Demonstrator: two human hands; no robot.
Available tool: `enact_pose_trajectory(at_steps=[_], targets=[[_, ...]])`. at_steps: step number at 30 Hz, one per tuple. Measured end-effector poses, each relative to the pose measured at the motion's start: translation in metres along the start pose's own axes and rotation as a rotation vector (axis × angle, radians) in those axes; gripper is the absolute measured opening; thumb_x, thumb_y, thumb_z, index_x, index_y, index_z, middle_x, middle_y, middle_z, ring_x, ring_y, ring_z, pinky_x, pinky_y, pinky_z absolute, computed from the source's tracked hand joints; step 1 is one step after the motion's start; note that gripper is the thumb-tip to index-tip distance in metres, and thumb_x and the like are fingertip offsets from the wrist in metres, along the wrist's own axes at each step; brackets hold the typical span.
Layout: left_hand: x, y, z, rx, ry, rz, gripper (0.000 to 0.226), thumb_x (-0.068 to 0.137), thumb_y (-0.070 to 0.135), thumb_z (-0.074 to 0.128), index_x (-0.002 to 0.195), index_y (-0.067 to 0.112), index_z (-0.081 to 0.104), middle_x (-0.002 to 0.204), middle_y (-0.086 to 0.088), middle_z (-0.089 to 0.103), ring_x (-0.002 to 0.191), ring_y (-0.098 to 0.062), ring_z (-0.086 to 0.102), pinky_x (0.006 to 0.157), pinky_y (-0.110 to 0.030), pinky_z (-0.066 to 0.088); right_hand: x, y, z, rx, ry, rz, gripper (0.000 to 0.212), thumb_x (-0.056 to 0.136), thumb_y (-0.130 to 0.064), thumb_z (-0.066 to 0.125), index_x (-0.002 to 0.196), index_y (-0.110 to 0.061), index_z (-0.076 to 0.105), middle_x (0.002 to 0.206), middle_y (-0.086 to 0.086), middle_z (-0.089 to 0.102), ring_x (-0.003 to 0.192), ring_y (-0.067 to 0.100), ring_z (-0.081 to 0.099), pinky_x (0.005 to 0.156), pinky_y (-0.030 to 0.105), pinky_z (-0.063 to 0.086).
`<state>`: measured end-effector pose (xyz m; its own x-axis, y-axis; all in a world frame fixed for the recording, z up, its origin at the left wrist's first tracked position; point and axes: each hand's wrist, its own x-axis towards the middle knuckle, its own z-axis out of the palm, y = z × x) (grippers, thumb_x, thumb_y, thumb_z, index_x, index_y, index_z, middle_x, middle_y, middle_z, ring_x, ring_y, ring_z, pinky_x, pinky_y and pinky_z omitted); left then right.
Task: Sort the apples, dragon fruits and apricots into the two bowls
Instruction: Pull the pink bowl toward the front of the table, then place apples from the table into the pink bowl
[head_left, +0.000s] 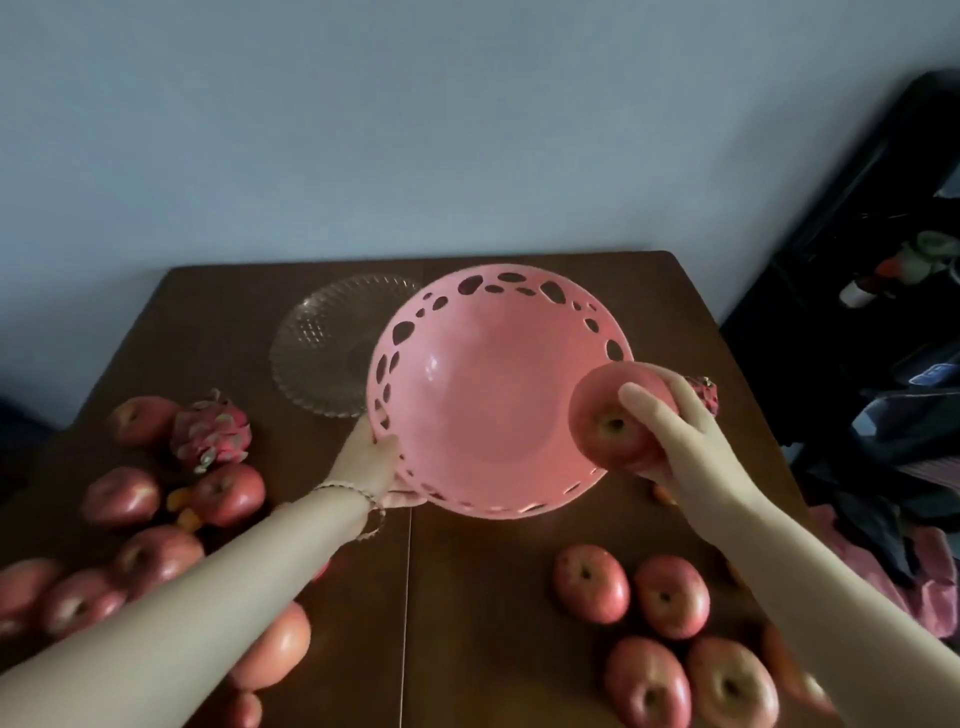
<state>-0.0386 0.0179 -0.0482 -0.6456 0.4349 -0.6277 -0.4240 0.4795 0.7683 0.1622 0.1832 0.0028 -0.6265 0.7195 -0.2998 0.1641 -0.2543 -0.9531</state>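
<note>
Fingers (647, 402) of right hand (680, 441) clasp apple (605, 434) at pink bowl (467, 374), whose rim left hand (370, 460) grips.

**Dim room, blue-grey wall, dark wood table**

Pale blue-grey wall (415, 130) fills the top half; light is low and even. Dark brown wooden table (493, 597) sits w/ its far edge at the wall, thin seam running front to back thru the top. On the right: black shelf unit (857, 234) w/ blurry clutter. Below it, dark fabric (904, 421) and a pink cloth (930, 566) heaped beside the table.

2 bare forearms (218, 597), thin string bracelet (363, 501) on left wrist
</note>
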Motion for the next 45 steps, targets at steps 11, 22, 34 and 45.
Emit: enact_pose_trajectory(at_steps=[11,22,34,45], targets=[[-0.073,-0.119,-0.077,0.157,-0.011,-0.213,0.047,0.092,0.002,0.034,0.132,0.027,0.036,0.12,-0.014,0.056,0.084,-0.031,0.065,0.062,-0.042,0.058,-0.039,0.088,0.087,0.1,-0.248,0.514,0.078,0.053,-0.01,0.085,0.122,-0.011,0.048,0.125,0.021,0.052,0.104,0.036,0.059,0.061,0.039,0.055],[-0.083,-0.134,-0.076,0.991,0.203,0.32,0.067,0.085,0.007,0.047,0.145,0.006,0.016,0.145,-0.014,0.028,0.133,-0.028,0.03,0.109,-0.03,0.025,-0.03,0.151,0.151,-0.205,-0.018,0.698,0.063,0.064,-0.043,0.08,0.112,-0.01,0.057,0.091,0.004,0.062,0.066,0.015,0.06,0.059,0.027,0.053],[-0.03,-0.119,-0.028,1.209,-0.058,0.416,0.077,0.081,0.031,0.064,0.144,0.031,0.02,0.153,0.004,0.021,0.128,-0.021,0.043,0.1,-0.034,0.042,-0.031,0.153,0.14,-0.572,-0.179,0.38,0.04,0.083,-0.044,0.059,0.108,-0.014,0.062,0.084,0.004,0.07,0.074,0.018,0.063,0.072,0.026,0.048],[-0.022,-0.113,-0.009,1.331,0.043,0.315,0.077,0.078,0.037,0.064,0.141,0.026,0.023,0.143,-0.006,0.034,0.115,-0.03,0.05,0.085,-0.035,0.045,-0.029,0.117,-0.002,-1.247,-0.295,0.153,0.081,0.069,-0.03,0.071,0.14,-0.027,0.03,0.137,0.01,0.038,0.128,0.028,0.033,0.104,0.037,0.034]])
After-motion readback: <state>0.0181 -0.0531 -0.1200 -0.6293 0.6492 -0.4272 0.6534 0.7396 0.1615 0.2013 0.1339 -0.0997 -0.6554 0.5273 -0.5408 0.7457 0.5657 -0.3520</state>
